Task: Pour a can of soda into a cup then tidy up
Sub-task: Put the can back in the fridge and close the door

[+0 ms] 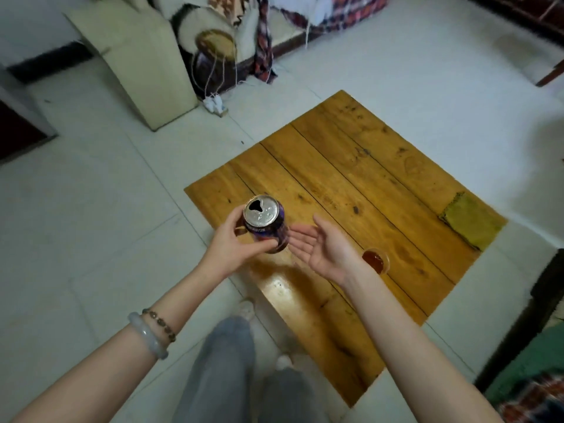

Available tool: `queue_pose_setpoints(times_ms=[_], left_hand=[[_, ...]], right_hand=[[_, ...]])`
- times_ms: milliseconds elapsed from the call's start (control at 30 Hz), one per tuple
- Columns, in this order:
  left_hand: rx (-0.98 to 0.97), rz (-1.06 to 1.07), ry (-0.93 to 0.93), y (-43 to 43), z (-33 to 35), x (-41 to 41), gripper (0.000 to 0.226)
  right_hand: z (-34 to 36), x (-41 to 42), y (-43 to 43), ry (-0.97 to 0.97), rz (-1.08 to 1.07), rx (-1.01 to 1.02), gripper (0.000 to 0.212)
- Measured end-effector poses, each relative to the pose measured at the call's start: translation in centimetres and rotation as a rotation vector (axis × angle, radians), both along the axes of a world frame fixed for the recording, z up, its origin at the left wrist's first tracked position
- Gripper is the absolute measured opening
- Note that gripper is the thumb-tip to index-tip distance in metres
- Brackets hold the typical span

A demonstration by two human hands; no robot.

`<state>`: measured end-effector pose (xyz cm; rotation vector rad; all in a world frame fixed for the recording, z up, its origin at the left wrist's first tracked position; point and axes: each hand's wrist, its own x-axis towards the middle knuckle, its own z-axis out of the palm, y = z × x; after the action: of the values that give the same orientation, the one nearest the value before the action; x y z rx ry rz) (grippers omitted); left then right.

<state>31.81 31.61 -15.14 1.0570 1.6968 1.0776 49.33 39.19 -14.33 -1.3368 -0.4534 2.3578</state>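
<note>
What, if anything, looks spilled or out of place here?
Nothing clearly. The open can is roughly upright in the left hand; the filled cup stands on the table. A shiny patch nearby may be wetness or glare.

On the table (351, 166), the wrist of the right hand (323, 248) is covering the cup (377, 260) along its left rim. Over the table's left corner, the left hand (235, 239) is hiding the base of the can (262, 213). The label print is showing too small to read.
</note>
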Motion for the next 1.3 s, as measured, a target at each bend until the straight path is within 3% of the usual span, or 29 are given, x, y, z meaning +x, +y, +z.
queue_pose_setpoints(times_ms=[600, 800, 1300], left_hand=[[0.178, 0.688, 0.123, -25.5, 20.1, -12.9, 0.058], [0.174, 0.866, 0.130, -34.8, 22.8, -18.1, 0.071], [0.181, 0.886, 0.175, -52.3, 24.8, -35.9, 0.067]], right_hand=[[18.3, -21.6, -15.1, 0.209, 0.742, 0.045, 0.042], [20.6, -29.6, -23.0, 0.227, 0.929, 0.048, 0.040], [22.4, -50.0, -40.1, 0.180, 1.054, 0.120, 0.039]])
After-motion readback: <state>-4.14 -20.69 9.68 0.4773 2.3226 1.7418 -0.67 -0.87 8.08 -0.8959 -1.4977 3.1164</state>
